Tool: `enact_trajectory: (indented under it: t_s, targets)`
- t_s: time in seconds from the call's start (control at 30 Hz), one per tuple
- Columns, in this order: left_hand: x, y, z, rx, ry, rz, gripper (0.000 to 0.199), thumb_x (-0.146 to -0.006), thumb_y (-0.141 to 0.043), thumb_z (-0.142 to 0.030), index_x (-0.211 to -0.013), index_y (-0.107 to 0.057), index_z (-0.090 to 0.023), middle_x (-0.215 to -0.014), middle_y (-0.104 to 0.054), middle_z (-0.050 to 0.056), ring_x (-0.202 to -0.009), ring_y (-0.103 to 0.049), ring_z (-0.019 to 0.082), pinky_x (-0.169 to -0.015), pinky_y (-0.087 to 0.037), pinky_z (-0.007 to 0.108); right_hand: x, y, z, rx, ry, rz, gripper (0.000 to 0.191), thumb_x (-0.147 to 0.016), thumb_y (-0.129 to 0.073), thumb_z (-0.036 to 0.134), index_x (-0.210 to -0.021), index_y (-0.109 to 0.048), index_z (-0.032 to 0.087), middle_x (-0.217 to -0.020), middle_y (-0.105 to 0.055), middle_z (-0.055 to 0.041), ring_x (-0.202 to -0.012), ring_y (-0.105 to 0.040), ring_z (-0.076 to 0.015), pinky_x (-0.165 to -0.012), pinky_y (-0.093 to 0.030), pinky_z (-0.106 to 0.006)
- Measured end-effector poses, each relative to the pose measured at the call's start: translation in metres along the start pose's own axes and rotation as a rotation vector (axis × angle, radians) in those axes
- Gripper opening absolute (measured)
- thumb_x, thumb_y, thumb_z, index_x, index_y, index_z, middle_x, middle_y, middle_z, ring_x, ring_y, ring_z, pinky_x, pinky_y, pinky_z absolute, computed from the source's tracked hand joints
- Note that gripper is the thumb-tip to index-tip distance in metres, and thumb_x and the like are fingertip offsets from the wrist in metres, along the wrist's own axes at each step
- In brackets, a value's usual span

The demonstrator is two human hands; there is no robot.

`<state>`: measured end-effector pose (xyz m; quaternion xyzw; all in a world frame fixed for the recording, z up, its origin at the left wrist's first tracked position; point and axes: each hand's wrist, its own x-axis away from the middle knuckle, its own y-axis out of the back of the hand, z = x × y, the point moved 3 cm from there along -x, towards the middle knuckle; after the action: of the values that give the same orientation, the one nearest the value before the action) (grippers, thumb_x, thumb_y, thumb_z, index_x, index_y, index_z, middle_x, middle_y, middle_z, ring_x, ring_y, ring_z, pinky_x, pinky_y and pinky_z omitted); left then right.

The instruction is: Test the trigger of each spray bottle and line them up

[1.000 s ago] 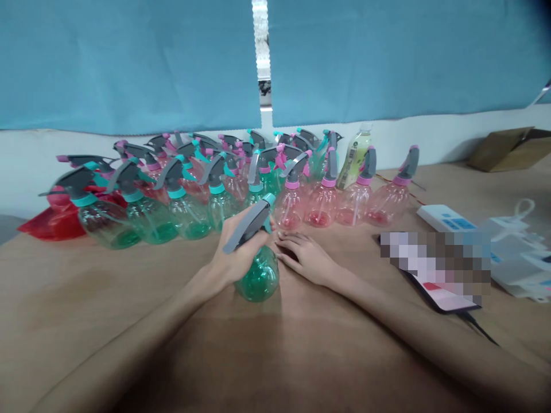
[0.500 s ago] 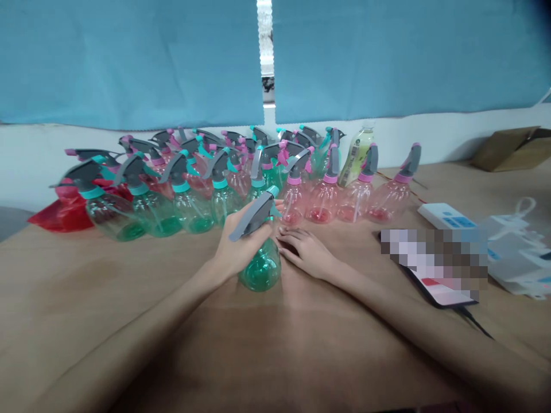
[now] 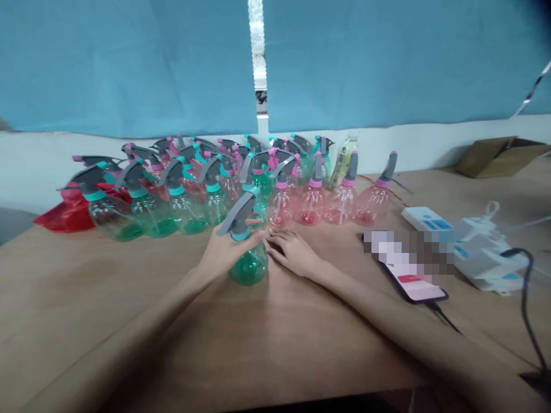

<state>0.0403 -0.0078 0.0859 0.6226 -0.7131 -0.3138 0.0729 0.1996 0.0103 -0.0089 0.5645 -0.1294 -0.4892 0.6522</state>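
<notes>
My left hand [image 3: 224, 249] is closed around a green spray bottle [image 3: 248, 267] with a grey trigger head and a teal collar. The bottle stands on the table in front of the others, its head leaning slightly to the right. Thumb and fingers wrap the upper body and neck, and the collar shows above the thumb. Just right of it, my right hand [image 3: 297, 255] rests on the tabletop with fingers stretched out, holding nothing. Its fingertips come close to the held bottle; whether they touch, I cannot tell.
Rows of green spray bottles [image 3: 189, 215] and pink spray bottles [image 3: 312, 206] stand behind my hands. A red plastic bag [image 3: 64, 215] lies at left. On the right are a phone [image 3: 408, 269], a white power strip [image 3: 426, 221] with plugs, a drink bottle [image 3: 344, 160] and a cardboard box [image 3: 495, 158].
The view has turned slightly right, so everything sits further left. On the held bottle, my left hand's grip is lower and the teal collar now shows. My right hand remains flat.
</notes>
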Motion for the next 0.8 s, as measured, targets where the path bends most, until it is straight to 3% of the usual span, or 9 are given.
enact_trajectory:
  t_s: [0.1,0.33,0.53,0.7,0.8]
  targets:
    - [0.007,0.003,0.006,-0.048,-0.004,0.029,0.039,-0.076,-0.066,-0.048,-0.105,-0.063,-0.021,-0.126,-0.062,0.01,-0.118,-0.057,0.029,-0.1,-0.046,0.046,0.0,0.001,-0.001,0.015,0.01,0.017,0.038,-0.096,-0.044,0.034,-0.121,-0.061,0.011,-0.129,-0.062,-0.0145,-0.126,-0.051,-0.0239,-0.106,-0.037,-0.04]
    - [0.034,0.011,0.023,-0.119,0.012,0.068,0.071,-0.071,-0.073,-0.048,-0.129,-0.043,-0.022,-0.129,-0.057,0.012,-0.117,-0.057,0.03,-0.097,-0.047,0.047,0.0,0.0,-0.004,0.052,0.034,0.069,0.037,-0.096,-0.043,0.033,-0.124,-0.058,0.015,-0.13,-0.061,-0.0139,-0.127,-0.049,-0.0238,-0.106,-0.036,-0.041]
    - [0.05,0.019,0.024,-0.096,0.015,0.107,0.068,-0.074,-0.071,-0.049,-0.13,-0.042,-0.024,-0.126,-0.059,0.011,-0.115,-0.058,0.029,-0.096,-0.047,0.046,-0.004,0.006,0.001,0.126,0.044,0.164,0.034,-0.096,-0.043,0.032,-0.122,-0.058,0.016,-0.129,-0.061,-0.0139,-0.12,-0.055,-0.0258,-0.1,-0.043,-0.041]
    - [0.07,0.047,0.028,-0.087,-0.028,0.103,0.065,-0.074,-0.07,-0.048,-0.129,-0.044,-0.026,-0.126,-0.06,0.01,-0.116,-0.058,0.03,-0.093,-0.049,0.046,-0.021,0.02,0.003,0.209,0.037,0.29,0.022,-0.09,-0.054,0.034,-0.103,-0.065,0.021,-0.101,-0.072,-0.0105,-0.089,-0.069,-0.0264,-0.075,-0.052,-0.036]
    - [0.087,0.074,0.042,-0.113,-0.022,0.081,0.06,-0.075,-0.069,-0.048,-0.126,-0.047,-0.025,-0.121,-0.062,0.009,-0.113,-0.059,0.031,-0.093,-0.048,0.048,-0.04,0.029,0.012,0.244,0.033,0.332,0.018,-0.088,-0.056,0.031,-0.098,-0.068,0.022,-0.09,-0.074,-0.008,-0.082,-0.07,-0.0251,-0.069,-0.052,-0.033]
